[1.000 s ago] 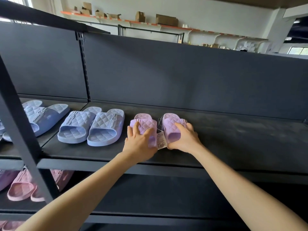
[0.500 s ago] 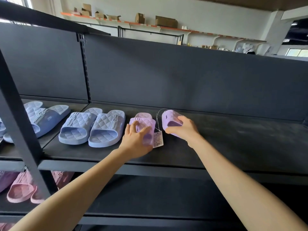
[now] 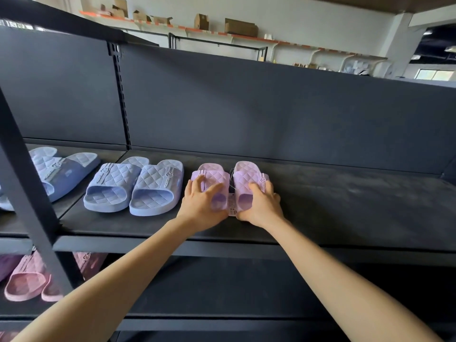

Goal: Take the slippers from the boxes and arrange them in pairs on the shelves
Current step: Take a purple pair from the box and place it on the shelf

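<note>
The pair is being aligned on the shelf (image 3: 345, 206); the left hand (image 3: 199, 206) has its grip curled over the left lilac slipper (image 3: 212, 176), the right hand (image 3: 261, 206) over the right lilac slipper (image 3: 246, 174), just beside the blue pair (image 3: 133, 188); a tag (image 3: 232, 208), seemingly tied on, lies between them; next comes letting go gently

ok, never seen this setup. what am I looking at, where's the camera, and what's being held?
No machine here: a person works with bare hands, and the picture comes from a camera worn on their head, looking forward and down. On the dark shelf lie a blue pair of slippers and, right of it, two lilac ones side by side, a paper tag between them. The left hand holds the left lilac slipper, the right hand grips the right lilac slipper; both rest on the shelf. Pink slippers sit on the lower shelf.
</note>
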